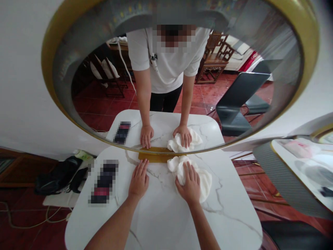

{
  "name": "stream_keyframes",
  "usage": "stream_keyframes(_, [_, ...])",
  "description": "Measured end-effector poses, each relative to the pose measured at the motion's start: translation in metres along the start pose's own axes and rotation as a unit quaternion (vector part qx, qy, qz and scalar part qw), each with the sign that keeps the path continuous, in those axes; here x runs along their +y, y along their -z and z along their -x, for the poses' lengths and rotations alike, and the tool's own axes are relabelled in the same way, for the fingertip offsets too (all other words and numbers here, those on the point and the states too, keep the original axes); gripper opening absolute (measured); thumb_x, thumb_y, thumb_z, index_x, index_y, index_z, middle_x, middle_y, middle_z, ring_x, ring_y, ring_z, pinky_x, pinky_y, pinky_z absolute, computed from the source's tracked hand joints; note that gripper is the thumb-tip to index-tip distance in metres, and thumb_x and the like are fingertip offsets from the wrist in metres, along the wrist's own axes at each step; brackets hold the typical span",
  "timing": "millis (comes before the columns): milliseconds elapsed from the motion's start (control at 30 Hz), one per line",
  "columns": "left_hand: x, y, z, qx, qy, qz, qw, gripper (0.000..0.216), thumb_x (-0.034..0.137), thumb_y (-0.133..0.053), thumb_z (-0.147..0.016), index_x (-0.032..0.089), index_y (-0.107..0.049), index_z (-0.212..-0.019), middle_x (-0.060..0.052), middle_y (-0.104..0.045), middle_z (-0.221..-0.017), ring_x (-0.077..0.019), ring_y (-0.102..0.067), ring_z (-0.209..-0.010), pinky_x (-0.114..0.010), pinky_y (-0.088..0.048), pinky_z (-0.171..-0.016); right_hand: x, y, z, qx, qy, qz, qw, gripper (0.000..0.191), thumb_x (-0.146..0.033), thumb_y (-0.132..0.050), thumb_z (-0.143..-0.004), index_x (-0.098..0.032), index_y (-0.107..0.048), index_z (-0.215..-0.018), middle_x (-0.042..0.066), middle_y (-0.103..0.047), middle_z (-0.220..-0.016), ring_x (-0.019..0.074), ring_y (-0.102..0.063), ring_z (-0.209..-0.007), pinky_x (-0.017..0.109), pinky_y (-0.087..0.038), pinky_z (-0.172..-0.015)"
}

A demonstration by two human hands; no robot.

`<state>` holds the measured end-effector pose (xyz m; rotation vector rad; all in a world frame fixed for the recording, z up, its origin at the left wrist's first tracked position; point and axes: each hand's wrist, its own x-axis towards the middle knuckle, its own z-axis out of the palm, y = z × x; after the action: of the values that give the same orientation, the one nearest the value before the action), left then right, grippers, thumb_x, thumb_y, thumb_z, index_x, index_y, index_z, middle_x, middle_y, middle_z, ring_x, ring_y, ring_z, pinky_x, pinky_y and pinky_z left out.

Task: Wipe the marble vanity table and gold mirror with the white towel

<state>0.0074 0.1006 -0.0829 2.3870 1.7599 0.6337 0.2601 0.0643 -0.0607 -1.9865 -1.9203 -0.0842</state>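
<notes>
My left hand (138,179) lies flat on the white marble table (166,215), fingers stretched out and together, holding nothing. My right hand (189,182) presses down on a crumpled white cloth (203,178) near the base of the round gold-framed mirror (182,69). Its fingers lie spread over the cloth. The mirror's gold base (153,157) stands just beyond my fingertips. The mirror shows a person in a white T-shirt with both hands in the same pose.
A blurred dark object (103,181) lies on the table's left part. Black bags (58,175) and cables sit on the red tiled floor to the left. A second white table (307,166) with items stands at the right. A dark chair shows in the mirror.
</notes>
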Motion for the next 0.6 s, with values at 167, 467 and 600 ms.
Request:
stream_keyframes(167, [0.0,0.0,0.001,-0.004,0.004,0.0,1.0,0.069,0.009,-0.034,-0.081,0.023,-0.014,-0.145,-0.001,-0.027,-0.148,-0.0215,-0.021,-0.137,-0.044,-0.026,-0.111,0.008,-0.003,-0.015,0.005,0.003,0.006,1.0,0.07,-0.041,-0.046,-0.082,-0.02,-0.021,-0.143,0.008,-0.025,-0.148,0.0274,-0.026,-0.131,0.045,-0.025,-0.103])
stream_keyframes(467, [0.0,-0.001,0.001,-0.01,0.006,-0.008,1.0,0.067,0.009,-0.035,-0.082,0.021,-0.016,-0.145,-0.002,-0.026,-0.149,-0.0214,-0.019,-0.138,-0.044,-0.025,-0.111,0.012,-0.003,-0.02,-0.006,0.007,0.006,1.0,0.067,-0.041,-0.046,-0.083,-0.018,-0.024,-0.142,0.008,-0.026,-0.147,0.0278,-0.025,-0.132,0.045,-0.024,-0.104])
stream_keyframes(600, [-0.001,-0.002,0.002,-0.003,0.01,-0.007,1.0,0.066,0.01,-0.034,-0.082,0.021,-0.017,-0.145,-0.002,-0.027,-0.149,-0.0215,-0.02,-0.137,-0.044,-0.025,-0.111,0.003,0.003,-0.007,-0.013,0.002,0.004,1.0,0.067,-0.04,-0.047,-0.083,-0.02,-0.023,-0.142,0.008,-0.026,-0.148,0.0285,-0.023,-0.133,0.047,-0.023,-0.104])
